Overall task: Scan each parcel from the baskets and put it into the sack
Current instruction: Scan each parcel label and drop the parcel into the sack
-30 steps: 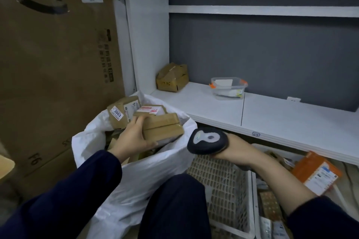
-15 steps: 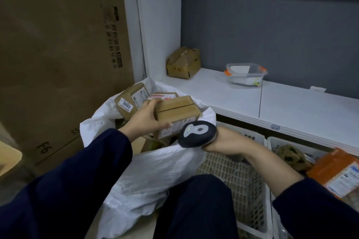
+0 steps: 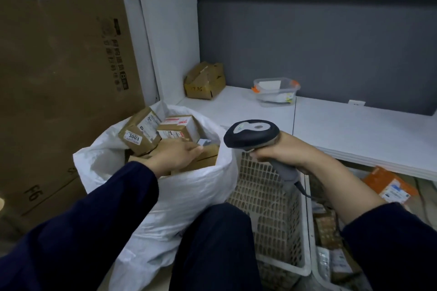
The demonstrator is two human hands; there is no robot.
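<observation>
The white sack (image 3: 189,196) stands open at the left, with several brown parcels in it. My left hand (image 3: 175,156) lies flat, fingers stretched, on a brown parcel (image 3: 208,158) that sits inside the sack's mouth. Behind it are a parcel labelled 3003 (image 3: 139,134) and one with a red-striped label (image 3: 179,127). My right hand (image 3: 283,151) grips the dark scanner (image 3: 250,132) over a white lattice basket (image 3: 267,208). A second basket (image 3: 309,231) to the right holds several parcels, with an orange parcel (image 3: 390,184) behind it.
A huge cardboard box (image 3: 59,66) walls off the left side. A white shelf (image 3: 354,130) runs across behind the baskets and carries a small crumpled carton (image 3: 205,81) and a clear plastic tub (image 3: 276,91). My knee (image 3: 212,243) is between sack and basket.
My left hand carried the brown parcel down into the sack and now rests flat on top of it. The scanner hand rose slightly and tilted, showing its handle.
</observation>
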